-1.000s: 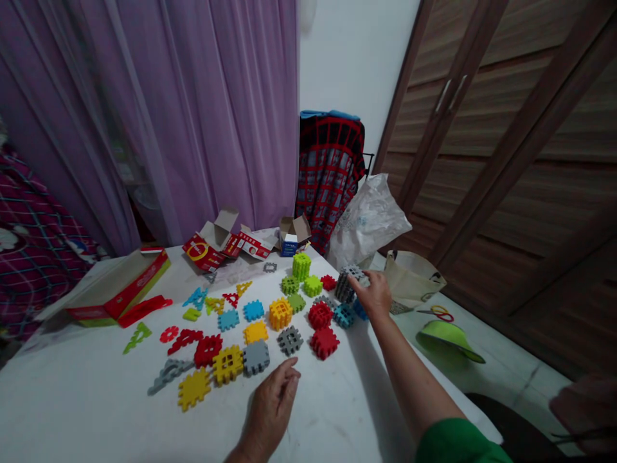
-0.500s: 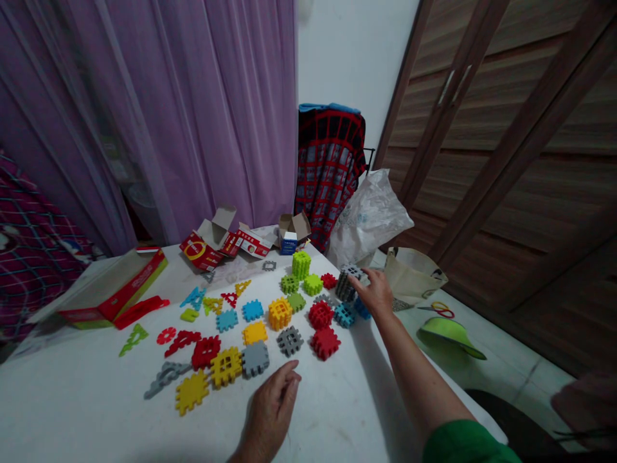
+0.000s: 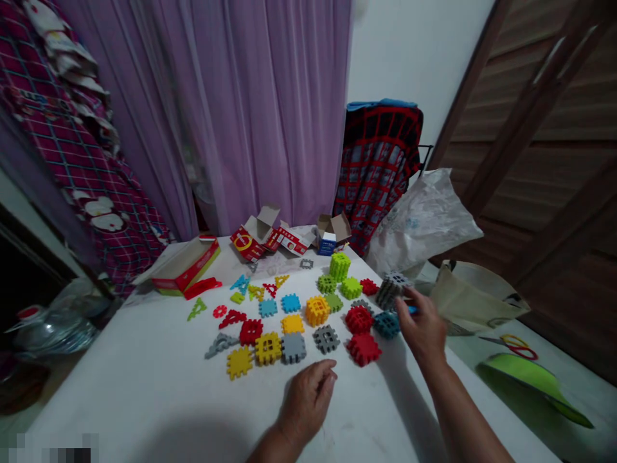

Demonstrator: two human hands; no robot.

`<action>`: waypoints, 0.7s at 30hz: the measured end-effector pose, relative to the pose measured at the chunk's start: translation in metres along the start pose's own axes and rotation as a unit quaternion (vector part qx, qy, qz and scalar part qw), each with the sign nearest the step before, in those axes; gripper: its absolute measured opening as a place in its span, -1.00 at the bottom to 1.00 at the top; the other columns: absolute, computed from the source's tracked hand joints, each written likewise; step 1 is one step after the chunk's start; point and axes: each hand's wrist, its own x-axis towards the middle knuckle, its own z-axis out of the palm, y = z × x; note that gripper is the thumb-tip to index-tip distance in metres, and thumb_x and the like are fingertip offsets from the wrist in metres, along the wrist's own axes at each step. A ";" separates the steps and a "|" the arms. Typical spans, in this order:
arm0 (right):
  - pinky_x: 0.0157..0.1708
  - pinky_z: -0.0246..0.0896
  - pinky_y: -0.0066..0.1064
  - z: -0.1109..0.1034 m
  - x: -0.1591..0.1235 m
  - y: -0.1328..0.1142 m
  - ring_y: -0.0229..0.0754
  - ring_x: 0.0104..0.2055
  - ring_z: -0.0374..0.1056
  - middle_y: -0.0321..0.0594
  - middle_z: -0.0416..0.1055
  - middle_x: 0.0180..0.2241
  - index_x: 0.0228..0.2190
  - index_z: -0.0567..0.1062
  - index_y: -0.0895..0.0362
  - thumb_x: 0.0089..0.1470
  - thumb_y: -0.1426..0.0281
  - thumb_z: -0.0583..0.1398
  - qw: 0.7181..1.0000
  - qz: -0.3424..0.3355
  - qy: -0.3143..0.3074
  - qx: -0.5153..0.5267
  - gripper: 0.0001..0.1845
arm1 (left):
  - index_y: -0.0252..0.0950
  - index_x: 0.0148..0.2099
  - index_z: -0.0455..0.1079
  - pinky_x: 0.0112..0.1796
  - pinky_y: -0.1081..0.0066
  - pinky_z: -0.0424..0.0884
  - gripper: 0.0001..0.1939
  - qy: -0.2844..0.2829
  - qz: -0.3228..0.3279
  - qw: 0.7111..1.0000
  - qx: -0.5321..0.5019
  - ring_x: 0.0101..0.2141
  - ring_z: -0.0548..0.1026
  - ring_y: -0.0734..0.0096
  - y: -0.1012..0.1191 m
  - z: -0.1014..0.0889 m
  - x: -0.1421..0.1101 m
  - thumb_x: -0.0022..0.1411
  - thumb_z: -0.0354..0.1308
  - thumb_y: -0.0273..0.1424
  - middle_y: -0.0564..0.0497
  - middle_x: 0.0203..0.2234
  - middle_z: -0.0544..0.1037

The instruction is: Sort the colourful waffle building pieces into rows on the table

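- Open red-and-yellow carton (image 3: 186, 273) on the white table (image 3: 120, 392), at 10 o'clock from the blocks
- Left hand (image 3: 306, 402), at 6 o'clock from the blocks: fingers loosely curled, nothing held
- Waffle-grid plastic blocks (image 3: 317, 310), spread mid-table; judged light and stiff, best pinched by their notched edges
- Gray stacked block (image 3: 391, 290), at 11 o'clock from the right hand, just beyond its fingertips; judged light, hollow and stiff, best gripped across opposite faces
- Blue block (image 3: 387, 325), at 9 o'clock from the right hand, lying close beside it
- Right hand (image 3: 421, 325): fingers drawn narrow; blue piece (image 3: 412, 310) shows at them, held or not cannot be told
- Canvas tote bag (image 3: 475, 302), at 2 o'clock from the right hand, beyond the table edge
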 end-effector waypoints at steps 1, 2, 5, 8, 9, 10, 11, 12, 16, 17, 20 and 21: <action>-0.33 0.35 -0.32 0.000 -0.013 -0.009 -0.09 -0.33 0.45 -0.04 0.55 -0.26 -0.13 0.57 0.18 0.11 0.05 0.08 1.000 -0.006 0.001 0.027 -0.47 | -0.22 0.03 0.46 -0.18 0.46 0.51 -0.70 0.001 0.002 1.000 0.004 -0.26 0.60 0.40 0.002 0.000 0.000 0.33 0.00 -0.38 -0.01 -0.29 0.65; -0.34 0.36 -0.32 0.000 -0.028 -0.019 -0.10 -0.35 0.46 -0.06 0.56 -0.29 -0.16 0.58 0.17 0.12 0.08 0.09 0.999 -0.010 0.002 0.051 -0.51 | -0.22 0.01 0.46 -0.19 0.45 0.51 -0.71 0.000 0.007 1.000 0.008 -0.27 0.60 0.39 0.006 -0.001 -0.001 0.33 0.00 -0.39 -0.01 -0.29 0.65; -0.28 0.41 -0.35 0.005 -0.075 -0.040 -0.09 -0.30 0.51 -0.08 0.59 -0.28 -0.23 0.59 0.15 0.15 0.14 0.13 0.991 -0.041 -0.029 0.122 -0.61 | -0.20 -0.03 0.49 -0.21 0.47 0.51 -0.73 -0.004 0.041 0.999 0.016 -0.30 0.60 0.41 0.018 -0.011 -0.005 0.33 0.01 -0.41 0.00 -0.31 0.65; -0.30 0.44 -0.39 0.010 -0.116 -0.047 -0.13 -0.35 0.54 -0.13 0.61 -0.32 -0.25 0.60 0.13 0.18 0.19 0.14 0.983 -0.056 -0.073 0.158 -0.68 | -0.19 -0.05 0.51 -0.21 0.47 0.50 -0.74 0.023 0.084 0.996 0.035 -0.30 0.60 0.41 0.025 -0.038 -0.007 0.36 0.01 -0.37 -0.01 -0.32 0.65; -0.28 0.45 -0.40 0.011 -0.126 -0.046 -0.13 -0.34 0.55 -0.13 0.62 -0.30 -0.23 0.60 0.12 0.18 0.22 0.16 0.981 -0.063 -0.089 0.159 -0.70 | -0.20 -0.06 0.51 -0.20 0.47 0.49 -0.74 0.044 0.090 0.994 0.044 -0.28 0.60 0.40 0.023 -0.051 -0.006 0.37 0.01 -0.36 -0.02 -0.31 0.65; -0.27 0.46 -0.42 0.011 -0.133 -0.044 -0.13 -0.32 0.56 -0.13 0.62 -0.29 -0.24 0.60 0.12 0.18 0.23 0.16 0.979 -0.080 -0.099 0.160 -0.72 | -0.20 -0.06 0.52 -0.18 0.46 0.49 -0.74 0.065 0.090 0.992 0.055 -0.27 0.60 0.40 0.019 -0.066 -0.004 0.36 0.01 -0.35 -0.02 -0.30 0.65; -0.28 0.46 -0.45 0.011 -0.139 -0.041 -0.13 -0.32 0.57 -0.14 0.63 -0.28 -0.24 0.61 0.12 0.17 0.25 0.17 0.977 -0.096 -0.107 0.158 -0.73 | -0.21 -0.08 0.53 -0.18 0.45 0.49 -0.75 0.086 0.084 0.991 0.066 -0.27 0.60 0.39 0.013 -0.082 -0.001 0.35 0.02 -0.34 -0.02 -0.30 0.66; -0.30 0.46 -0.48 0.011 -0.142 -0.038 -0.14 -0.33 0.58 -0.14 0.63 -0.28 -0.24 0.62 0.13 0.17 0.25 0.18 0.975 -0.112 -0.113 0.157 -0.73 | -0.21 -0.09 0.53 -0.18 0.45 0.49 -0.75 0.112 0.063 0.989 0.080 -0.26 0.60 0.39 0.004 -0.099 0.003 0.34 0.04 -0.34 -0.02 -0.28 0.66; -0.46 0.41 -0.61 0.012 -0.147 -0.031 -0.23 -0.48 0.55 -0.19 0.63 -0.37 -0.26 0.63 0.15 0.15 0.24 0.20 0.969 -0.130 -0.133 0.165 -0.72 | -0.17 -0.10 0.56 -0.13 0.41 0.48 -0.75 0.156 -0.053 0.973 0.160 -0.19 0.58 0.36 -0.039 -0.168 0.030 0.29 0.07 -0.35 0.01 -0.20 0.65; -0.49 0.39 -0.62 0.013 -0.148 -0.032 -0.25 -0.52 0.53 -0.20 0.63 -0.40 -0.28 0.64 0.16 0.15 0.23 0.20 0.969 -0.119 -0.137 0.167 -0.71 | -0.18 -0.12 0.57 -0.09 0.40 0.45 -0.76 0.156 -0.073 0.966 0.192 -0.16 0.57 0.34 -0.050 -0.183 0.039 0.27 0.08 -0.36 0.01 -0.19 0.64; -0.54 0.34 -0.61 0.016 -0.155 -0.037 -0.29 -0.61 0.45 -0.22 0.61 -0.46 -0.31 0.63 0.15 0.16 0.13 0.17 0.972 -0.064 -0.141 0.176 -0.62 | -0.18 -0.17 0.60 -0.07 0.40 0.41 -0.76 0.110 -0.146 0.939 0.290 -0.15 0.56 0.32 -0.074 -0.213 0.071 0.26 0.10 -0.35 0.01 -0.20 0.64; -0.55 0.33 -0.60 0.016 -0.158 -0.039 -0.30 -0.63 0.43 -0.22 0.60 -0.48 -0.31 0.63 0.15 0.17 0.09 0.15 0.972 -0.049 -0.144 0.180 -0.58 | -0.17 -0.16 0.60 -0.08 0.41 0.40 -0.76 0.087 -0.177 0.928 0.315 -0.13 0.55 0.32 -0.079 -0.219 0.082 0.25 0.10 -0.35 0.01 -0.18 0.64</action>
